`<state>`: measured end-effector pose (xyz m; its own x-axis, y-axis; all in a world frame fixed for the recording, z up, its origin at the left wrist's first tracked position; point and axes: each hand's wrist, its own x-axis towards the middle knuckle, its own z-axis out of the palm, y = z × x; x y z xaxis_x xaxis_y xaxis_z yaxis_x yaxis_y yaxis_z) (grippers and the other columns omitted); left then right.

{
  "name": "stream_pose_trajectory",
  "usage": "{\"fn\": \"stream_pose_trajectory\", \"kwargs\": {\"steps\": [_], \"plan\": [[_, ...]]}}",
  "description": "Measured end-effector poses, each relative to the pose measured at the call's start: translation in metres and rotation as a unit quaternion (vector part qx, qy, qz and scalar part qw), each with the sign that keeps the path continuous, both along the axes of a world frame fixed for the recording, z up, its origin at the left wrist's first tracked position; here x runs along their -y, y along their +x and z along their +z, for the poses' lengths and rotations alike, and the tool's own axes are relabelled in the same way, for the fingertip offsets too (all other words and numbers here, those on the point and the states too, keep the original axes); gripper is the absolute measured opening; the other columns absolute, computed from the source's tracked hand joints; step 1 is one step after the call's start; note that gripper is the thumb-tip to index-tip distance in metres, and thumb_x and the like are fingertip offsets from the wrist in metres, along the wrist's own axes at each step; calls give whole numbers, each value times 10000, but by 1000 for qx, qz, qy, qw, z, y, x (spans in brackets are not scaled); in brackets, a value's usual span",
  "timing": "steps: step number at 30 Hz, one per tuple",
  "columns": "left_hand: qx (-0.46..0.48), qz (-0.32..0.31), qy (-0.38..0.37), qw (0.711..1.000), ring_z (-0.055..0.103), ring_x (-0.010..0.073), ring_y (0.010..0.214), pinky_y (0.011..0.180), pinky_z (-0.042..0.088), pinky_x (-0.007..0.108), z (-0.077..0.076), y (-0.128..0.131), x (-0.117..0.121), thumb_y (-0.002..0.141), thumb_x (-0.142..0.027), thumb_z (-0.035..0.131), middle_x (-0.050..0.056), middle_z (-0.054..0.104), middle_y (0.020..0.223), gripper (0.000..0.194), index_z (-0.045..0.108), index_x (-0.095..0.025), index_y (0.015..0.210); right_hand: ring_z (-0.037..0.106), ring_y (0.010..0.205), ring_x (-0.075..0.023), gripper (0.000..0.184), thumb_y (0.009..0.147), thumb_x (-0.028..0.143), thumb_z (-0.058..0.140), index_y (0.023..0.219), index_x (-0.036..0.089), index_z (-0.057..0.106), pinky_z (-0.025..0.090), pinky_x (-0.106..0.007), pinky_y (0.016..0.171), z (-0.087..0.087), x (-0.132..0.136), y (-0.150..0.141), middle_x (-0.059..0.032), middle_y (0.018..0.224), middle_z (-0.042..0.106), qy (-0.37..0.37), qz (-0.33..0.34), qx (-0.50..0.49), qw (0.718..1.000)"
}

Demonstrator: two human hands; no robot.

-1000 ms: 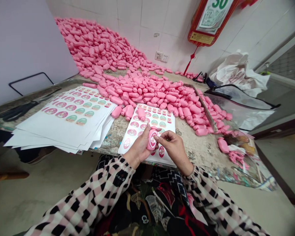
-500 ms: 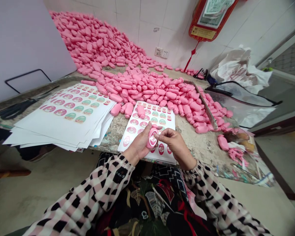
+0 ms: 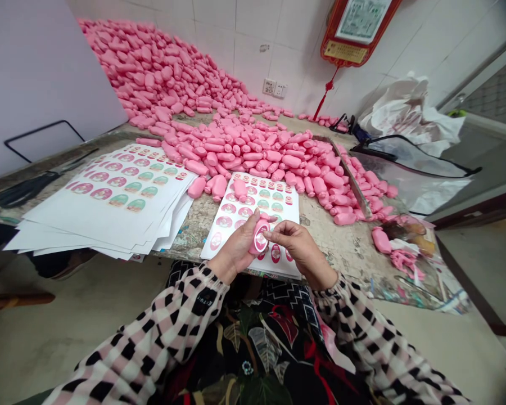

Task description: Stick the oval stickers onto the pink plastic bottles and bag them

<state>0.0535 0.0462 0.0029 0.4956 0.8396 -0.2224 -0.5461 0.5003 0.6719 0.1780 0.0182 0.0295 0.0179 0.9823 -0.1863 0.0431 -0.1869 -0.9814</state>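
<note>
One pink soap bar (image 3: 253,246), light, firm, probably slippery and best held by its sides, sits above the sticker sheet (image 3: 253,202), wrapped by the left hand (image 3: 235,251)'s fingers (image 3: 247,230); the right hand (image 3: 299,247)'s fingers (image 3: 276,232) pinch narrowly at its oval label (image 3: 261,241).

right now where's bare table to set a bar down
Bare worktop lies between the front sticker sheet and the pink soap bars on the right. A narrow strip separates that sheet from the paper stack. It's crowded behind, where the bars heap up.
</note>
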Motion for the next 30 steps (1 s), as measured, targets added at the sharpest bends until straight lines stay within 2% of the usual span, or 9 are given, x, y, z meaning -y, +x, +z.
{"fn": "stream_pose_trajectory", "kwargs": {"steps": [4,8,12,15,17,20,22,26,30], "plan": [[-6,-6,13,1000,497,98,463,422,392,194,5,0,1,796,-551,496,-13,510,537,477,607,-134,997,392,319,-45,369,567,449,747,605,175,503,238,-175,286,-2,-1,2,59,480,526,-8,7,-5,1000],[-5,-12,-6,1000,489,92,450,401,386,194,3,-2,0,796,-545,498,-7,529,582,470,606,-144,1015,467,374,-82,350,615,466,714,615,186,504,311,-197,335,-4,2,0,40,506,558,34,11,18,999],[23,-14,-27,999,518,94,494,425,419,200,-1,-2,2,800,-534,501,11,559,663,455,601,-149,1023,531,479,-123,310,682,494,653,662,205,542,376,-229,441,-5,8,-3,19,539,593,79,-17,142,987],[40,-4,-36,999,517,98,493,435,431,210,-1,-3,2,798,-543,499,8,551,650,467,591,-148,1029,523,521,-122,290,698,488,638,666,209,567,368,-231,490,-2,14,4,22,539,588,82,-26,242,967],[50,5,-33,998,507,96,482,438,431,210,1,-6,1,797,-552,495,0,536,621,481,582,-150,1046,498,524,-114,292,674,478,661,647,203,566,351,-228,495,3,16,12,27,536,574,70,-10,261,963],[47,14,-24,998,494,90,473,444,430,205,5,-12,-2,797,-554,496,-7,520,596,497,576,-146,1070,452,508,-97,318,643,468,691,635,189,539,337,-224,482,6,14,22,34,545,539,46,12,188,981],[44,9,-21,999,496,87,475,449,435,206,8,-12,-2,799,-549,496,-3,525,609,503,579,-143,1084,441,510,-88,331,627,462,706,664,187,526,346,-223,480,5,8,23,40,576,521,41,-9,104,994],[57,-14,-24,998,508,83,494,447,443,207,10,-2,5,814,-506,504,14,579,742,462,560,-196,1152,462,518,-80,379,580,456,736,780,193,550,371,-222,463,-3,-3,6,40,672,523,51,-65,9,997],[71,8,-30,997,561,101,595,496,470,206,9,4,6,836,-428,502,35,609,887,421,524,-234,1209,456,461,-81,369,629,456,700,845,203,539,358,-227,416,-13,-1,-16,41,679,525,30,-18,-30,999]]}}
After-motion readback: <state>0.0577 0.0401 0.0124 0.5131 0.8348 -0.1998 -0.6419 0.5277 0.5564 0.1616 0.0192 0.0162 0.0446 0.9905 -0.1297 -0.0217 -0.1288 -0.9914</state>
